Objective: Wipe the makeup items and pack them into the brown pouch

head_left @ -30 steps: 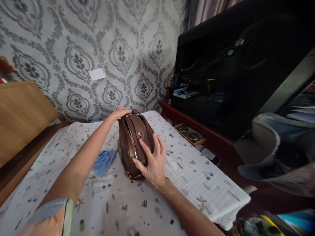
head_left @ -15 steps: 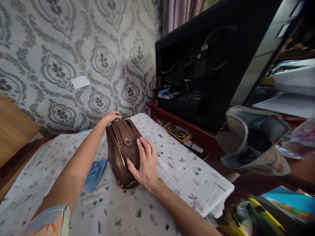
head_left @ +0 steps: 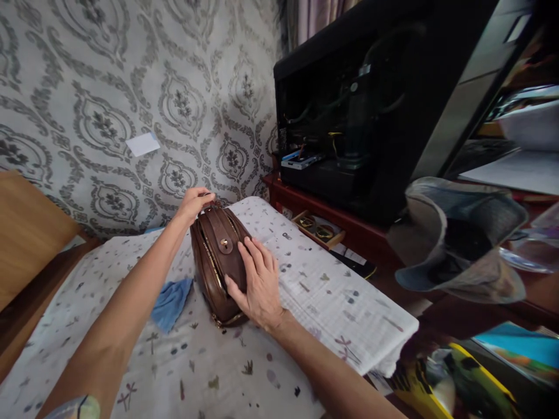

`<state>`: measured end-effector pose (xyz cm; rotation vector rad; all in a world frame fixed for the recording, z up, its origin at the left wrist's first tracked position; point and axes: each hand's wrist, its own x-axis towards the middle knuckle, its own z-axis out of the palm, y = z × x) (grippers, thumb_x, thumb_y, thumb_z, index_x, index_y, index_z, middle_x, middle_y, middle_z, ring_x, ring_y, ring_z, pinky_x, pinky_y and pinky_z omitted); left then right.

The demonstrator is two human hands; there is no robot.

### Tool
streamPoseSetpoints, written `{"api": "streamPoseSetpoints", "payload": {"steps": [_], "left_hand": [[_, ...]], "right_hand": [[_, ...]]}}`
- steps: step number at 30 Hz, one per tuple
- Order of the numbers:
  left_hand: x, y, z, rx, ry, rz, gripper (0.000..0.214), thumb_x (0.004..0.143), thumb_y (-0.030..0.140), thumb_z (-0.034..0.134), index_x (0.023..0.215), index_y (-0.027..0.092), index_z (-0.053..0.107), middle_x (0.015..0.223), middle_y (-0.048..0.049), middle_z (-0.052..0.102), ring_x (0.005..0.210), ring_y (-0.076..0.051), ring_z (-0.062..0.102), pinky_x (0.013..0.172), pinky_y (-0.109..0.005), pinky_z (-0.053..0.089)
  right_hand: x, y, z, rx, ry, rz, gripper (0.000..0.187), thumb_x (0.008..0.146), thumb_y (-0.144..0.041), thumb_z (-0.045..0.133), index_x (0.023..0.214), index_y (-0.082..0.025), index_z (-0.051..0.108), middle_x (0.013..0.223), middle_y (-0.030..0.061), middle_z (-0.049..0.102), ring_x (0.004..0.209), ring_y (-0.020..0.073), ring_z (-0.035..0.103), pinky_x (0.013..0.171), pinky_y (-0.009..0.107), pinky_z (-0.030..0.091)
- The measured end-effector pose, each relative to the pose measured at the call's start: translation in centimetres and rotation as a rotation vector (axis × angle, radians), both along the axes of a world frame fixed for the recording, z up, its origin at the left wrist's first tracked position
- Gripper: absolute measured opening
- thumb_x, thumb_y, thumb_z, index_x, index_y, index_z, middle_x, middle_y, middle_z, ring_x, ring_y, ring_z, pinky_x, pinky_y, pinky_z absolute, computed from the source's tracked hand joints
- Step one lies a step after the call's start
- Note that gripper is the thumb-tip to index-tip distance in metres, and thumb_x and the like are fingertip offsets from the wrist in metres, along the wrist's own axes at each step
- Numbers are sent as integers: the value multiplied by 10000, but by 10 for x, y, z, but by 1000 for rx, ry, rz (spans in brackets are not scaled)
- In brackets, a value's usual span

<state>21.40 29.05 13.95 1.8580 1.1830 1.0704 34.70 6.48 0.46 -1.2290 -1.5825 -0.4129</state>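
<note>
A brown leather handbag with gold zips stands on a white patterned cloth. My left hand is at its far end, thumb and fingers pinched around a small dark tab or strap end; whether this is a zip pull or part of a handle I cannot tell. Spread over the bag's near right side lies my right hand, its fingers flat on the leather and its thumb close to the long zip. The zip along the top left looks closed. A gold clasp fastens the flap across the top.
A blue cloth lies left of the bag. On the right are a black computer case, a small wooden box with round metal items, and a hat. A patterned wall closes the back.
My left hand has lifted slightly above the bag's far end, and a small dark piece now shows between its fingers. The right hand stays on the bag. The view has shifted a little.
</note>
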Motion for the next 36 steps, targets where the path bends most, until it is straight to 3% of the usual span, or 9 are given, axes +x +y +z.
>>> {"api": "streamPoseSetpoints", "payload": {"steps": [7,14,19,24,33,36], "left_hand": [[-26,-5,3,-69,87,-3,336,612,417,800,807,182,658,725,-16,681,706,-177,650,630,-252,474],[-46,-11,-2,-95,143,46,337,596,376,847,731,183,605,668,8,626,645,-158,620,606,-251,474],[-46,-12,-3,-85,145,132,290,583,305,826,658,189,571,564,26,580,544,-147,578,563,-253,453],[-41,-20,-4,11,139,185,247,621,342,791,662,199,595,543,37,571,611,-172,607,581,-244,427],[-45,-38,3,102,199,180,190,658,340,753,682,203,625,589,29,584,688,-193,613,596,-246,422],[-39,-40,7,102,229,160,189,665,347,749,695,203,630,603,25,582,703,-198,605,605,-249,418]], "right_hand": [[0,1,-1,12,10,6,625,950,-380,552,1507,-130,417,1487,195,532,1398,337,451,1100,521,426],[0,3,-3,11,32,25,651,946,-385,555,1531,-149,396,1500,193,515,1412,343,437,1096,534,428],[-1,3,-3,37,45,25,610,950,-394,555,1495,-146,437,1490,195,525,1405,335,443,1084,522,442],[0,4,-5,30,50,38,632,954,-393,553,1518,-140,418,1505,199,510,1416,331,428,1110,531,426],[1,3,-5,1,59,59,671,959,-399,529,1566,-176,351,1528,185,482,1438,335,400,1117,542,414],[2,1,-4,0,48,64,609,964,-385,510,1522,-162,412,1534,191,473,1442,331,397,1116,534,412]]}}
